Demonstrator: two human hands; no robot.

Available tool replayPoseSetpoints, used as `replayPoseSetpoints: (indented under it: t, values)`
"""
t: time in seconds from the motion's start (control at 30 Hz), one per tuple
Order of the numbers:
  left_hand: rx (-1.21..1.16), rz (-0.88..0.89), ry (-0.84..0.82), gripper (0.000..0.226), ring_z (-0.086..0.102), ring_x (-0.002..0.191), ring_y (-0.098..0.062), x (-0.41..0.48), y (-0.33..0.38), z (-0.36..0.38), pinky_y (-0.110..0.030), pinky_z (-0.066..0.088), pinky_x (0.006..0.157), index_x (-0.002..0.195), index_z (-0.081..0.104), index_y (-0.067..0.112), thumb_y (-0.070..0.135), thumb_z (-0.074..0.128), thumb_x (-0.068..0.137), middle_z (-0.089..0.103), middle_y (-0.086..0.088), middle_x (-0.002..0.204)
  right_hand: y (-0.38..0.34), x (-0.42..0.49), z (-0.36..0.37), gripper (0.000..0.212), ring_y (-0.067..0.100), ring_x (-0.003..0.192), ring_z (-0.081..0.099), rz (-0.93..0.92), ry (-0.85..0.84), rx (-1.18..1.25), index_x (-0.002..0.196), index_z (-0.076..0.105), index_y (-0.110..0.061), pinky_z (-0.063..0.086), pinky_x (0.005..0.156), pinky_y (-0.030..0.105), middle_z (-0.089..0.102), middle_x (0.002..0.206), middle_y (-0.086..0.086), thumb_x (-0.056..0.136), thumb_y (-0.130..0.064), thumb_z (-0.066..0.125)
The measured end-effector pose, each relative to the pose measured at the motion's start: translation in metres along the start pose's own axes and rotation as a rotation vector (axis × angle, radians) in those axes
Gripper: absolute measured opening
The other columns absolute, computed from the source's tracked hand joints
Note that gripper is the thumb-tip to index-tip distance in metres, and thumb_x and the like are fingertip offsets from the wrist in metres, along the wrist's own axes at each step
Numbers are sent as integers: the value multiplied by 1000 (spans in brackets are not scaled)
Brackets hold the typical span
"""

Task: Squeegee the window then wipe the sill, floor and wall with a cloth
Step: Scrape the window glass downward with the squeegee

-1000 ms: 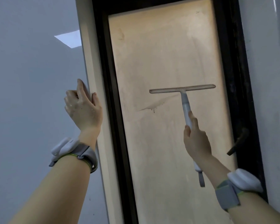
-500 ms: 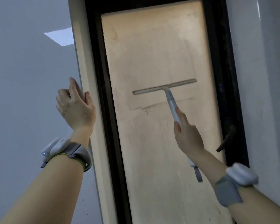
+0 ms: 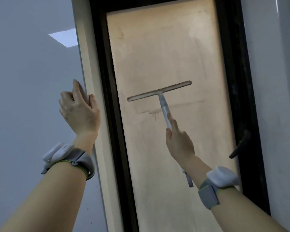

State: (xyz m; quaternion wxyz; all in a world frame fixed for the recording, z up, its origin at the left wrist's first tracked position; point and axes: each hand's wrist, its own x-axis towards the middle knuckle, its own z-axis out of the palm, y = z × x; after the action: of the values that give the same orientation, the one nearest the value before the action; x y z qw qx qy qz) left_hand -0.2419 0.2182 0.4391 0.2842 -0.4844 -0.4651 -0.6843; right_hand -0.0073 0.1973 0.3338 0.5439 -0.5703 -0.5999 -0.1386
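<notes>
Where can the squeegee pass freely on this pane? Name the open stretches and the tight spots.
Open: the pane above the squeegee up to the black frame, and the lower-left glass between frame and right forearm. Tight: the right edge by the window handle, and the pale jamb where the left hand holds on.

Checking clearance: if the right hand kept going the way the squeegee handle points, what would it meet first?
The right hand would slide the squeegee over bare glass, then probably meet the black frame near its top.
</notes>
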Motion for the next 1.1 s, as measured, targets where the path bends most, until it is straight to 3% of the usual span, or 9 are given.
replayPoseSetpoints:
  t: [0.4,0.6,0.67,0.77,0.87,1.0,1.1]
  values:
    - [23,-1,-2,53,44,111,-31,-1,1,-2,-41,32,99,143,33,16,29,48,94,46,-17,120,41,-80,33,56,4,42,28,53,-63,6,144,25,-22,14,40,18,43,63,2,93,-18,48]
    - [17,0,-14,53,43,111,-32,0,2,-2,-41,32,99,143,32,16,29,48,94,45,-17,121,51,-93,35,59,9,40,29,62,-69,-21,142,22,-30,15,37,18,44,64,0,92,-17,51]
    - [12,0,-14,53,43,111,-31,0,1,-3,-41,32,99,143,32,16,29,48,94,46,-16,121,50,-95,30,56,15,42,33,61,-76,-38,143,25,-28,18,38,19,45,65,1,93,-19,49]
    - [5,3,-15,53,43,111,-32,0,1,-2,-42,32,99,143,32,16,29,48,94,46,-17,120,44,-90,13,54,8,42,33,38,-70,4,143,26,-27,21,40,22,40,57,-4,94,-19,46]
    - [-16,7,-12,53,43,111,-33,0,0,-2,-43,33,98,143,33,15,28,49,94,46,-18,119,33,-62,-14,53,15,39,32,13,-17,42,143,25,-30,22,40,31,35,50,-6,95,-19,44]
    - [-13,13,-6,53,44,109,-34,0,0,-1,-45,33,97,142,34,14,27,50,94,47,-19,118,9,9,-60,48,33,53,51,93,-7,52,142,22,-36,38,50,36,46,58,5,98,-25,34]
    - [-21,15,-10,53,43,109,-35,2,2,-1,-46,33,97,142,34,14,27,50,94,46,-20,118,-5,55,-93,45,37,67,59,146,23,108,140,22,-38,51,62,42,58,79,13,97,-27,29]
